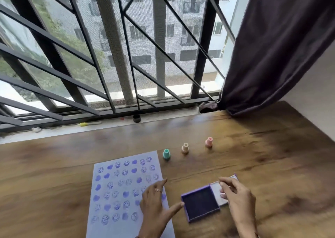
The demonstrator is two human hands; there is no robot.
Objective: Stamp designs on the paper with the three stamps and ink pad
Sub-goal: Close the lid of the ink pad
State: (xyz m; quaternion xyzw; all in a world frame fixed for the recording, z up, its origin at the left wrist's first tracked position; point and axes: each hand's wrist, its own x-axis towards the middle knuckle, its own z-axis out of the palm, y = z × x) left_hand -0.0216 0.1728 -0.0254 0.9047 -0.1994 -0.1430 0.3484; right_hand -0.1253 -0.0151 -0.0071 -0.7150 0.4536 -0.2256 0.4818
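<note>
A white paper (116, 190) covered with several purple smiley and heart prints lies on the wooden table. Beyond its far right corner stand three stamps in a row: teal (166, 154), beige (185, 148) and pink (208, 142). The purple ink pad (200, 202) lies open to the right of the paper, its lid (217, 192) hinged out to the right. My left hand (155, 207) rests flat on the paper's right edge, fingers spread, thumb touching the pad's left corner. My right hand (235, 196) grips the lid.
The wooden table (262, 165) runs to a barred window at the back. On the sill lie a small dark cap (136, 118) and a yellow object (83, 124). A dark curtain (272, 56) hangs at the right, beside a white wall.
</note>
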